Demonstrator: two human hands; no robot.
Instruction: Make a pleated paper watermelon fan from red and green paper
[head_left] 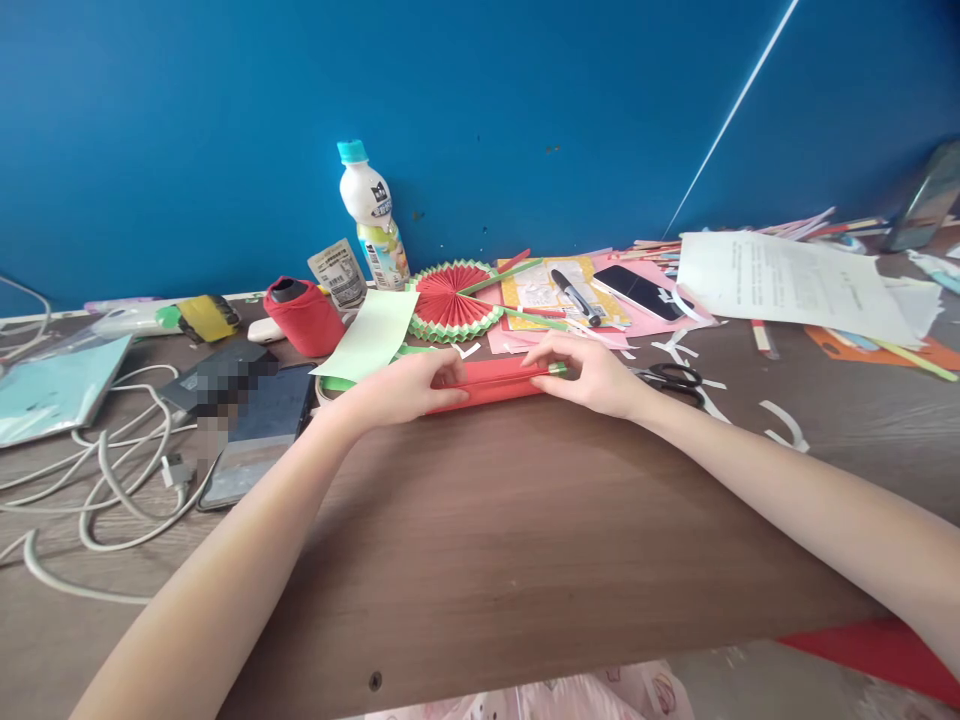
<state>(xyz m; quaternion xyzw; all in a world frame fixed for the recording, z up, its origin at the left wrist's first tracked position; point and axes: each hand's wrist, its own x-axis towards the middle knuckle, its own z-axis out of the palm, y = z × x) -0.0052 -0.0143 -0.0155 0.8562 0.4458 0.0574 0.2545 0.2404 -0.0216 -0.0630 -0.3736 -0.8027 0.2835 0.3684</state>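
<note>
Wooden desk (480,520) | 2 hands: left hand (409,388), right hand (592,375) | 1 folded red paper (499,383)

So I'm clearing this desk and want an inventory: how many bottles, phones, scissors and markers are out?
Bottles: 1, white bottle
Phones: 1, black phone
Scissors: 1, black scissors
Markers: 1, black marker
Total: 4

Folded strip (495,383) lies before fan (452,300), left of scissors (675,377).
</note>
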